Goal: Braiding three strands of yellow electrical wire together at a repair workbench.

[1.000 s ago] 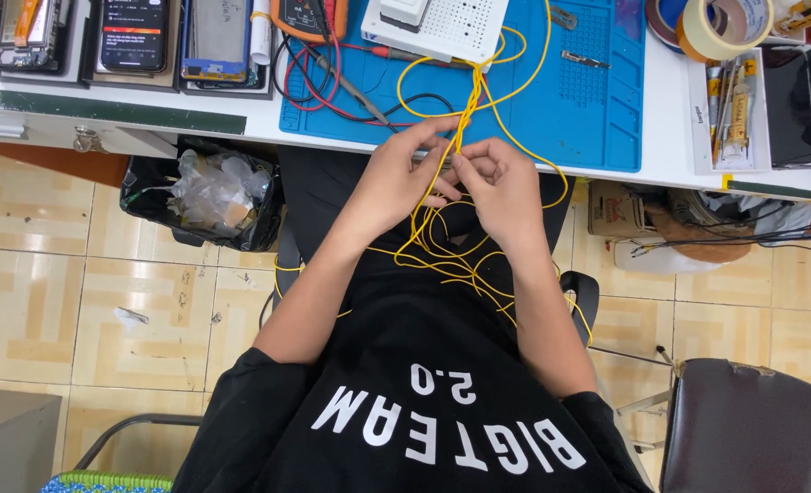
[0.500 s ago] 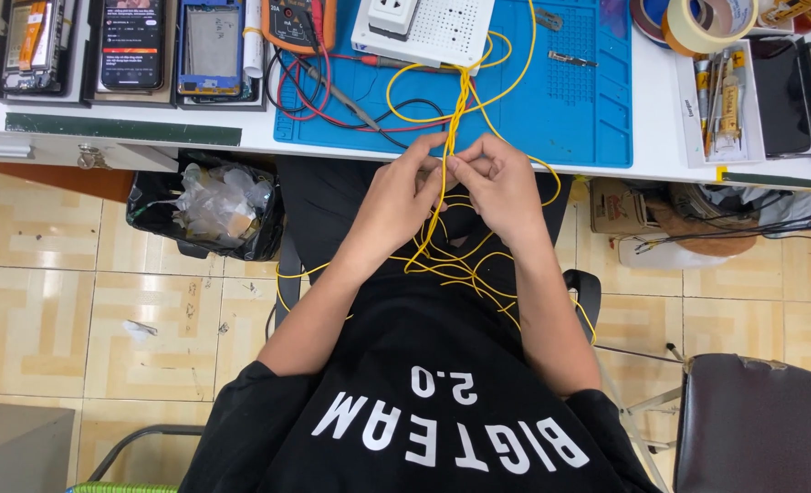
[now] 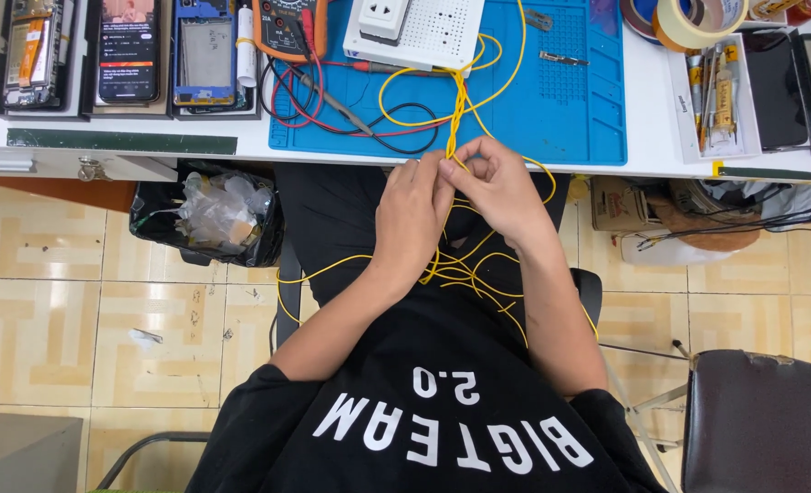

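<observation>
My left hand [image 3: 412, 212] and my right hand [image 3: 497, 190] meet at the table's front edge, both pinching a bundle of thin yellow wires [image 3: 455, 110]. The twisted strands run from my fingers up over the blue work mat [image 3: 570, 110] to a white breadboard box [image 3: 419, 32]. Loose yellow wire loops [image 3: 465, 272] hang down into my lap below the hands. My fingers hide the exact spot where the strands are gripped.
An orange multimeter [image 3: 287, 23] with red and black leads [image 3: 332, 100] lies on the mat's left. Phones in trays [image 3: 127, 55] sit at far left, tape rolls [image 3: 697, 18] and a tool tray [image 3: 716, 91] at right. A bin [image 3: 209, 215] stands below; a chair [image 3: 761, 420] at right.
Both hands stay together on the yellow wires, fingers working the twist slightly. The view has shifted a little, with the table sitting higher in frame.
</observation>
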